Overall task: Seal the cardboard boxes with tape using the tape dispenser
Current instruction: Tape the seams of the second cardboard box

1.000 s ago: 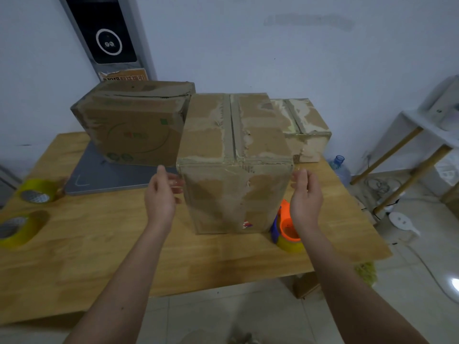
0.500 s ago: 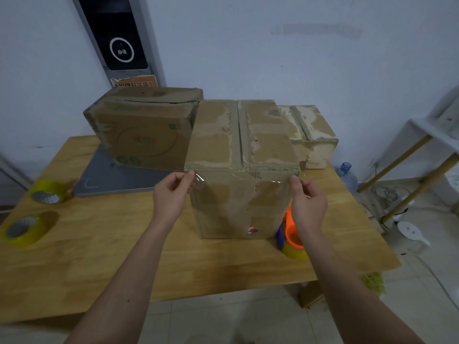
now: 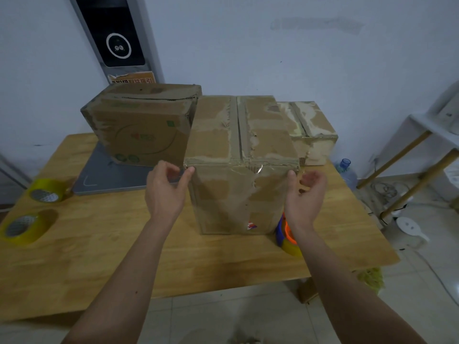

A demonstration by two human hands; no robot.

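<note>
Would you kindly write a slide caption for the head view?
Both hands, left hand and right hand, at the top front corners of the middle cardboard box on the wooden table.

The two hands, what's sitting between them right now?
In the head view, the tall cardboard box stands between the left hand and right hand.

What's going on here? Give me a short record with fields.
scene: wooden table with three cardboard boxes
front box: upright, top flaps closed
left hand: fingertips at front box's upper left corner
right hand: thumb at its upper right corner, fingers loosely curled
tape dispenser: on table, right of front box
tape rolls: two, at table's left edge
</note>
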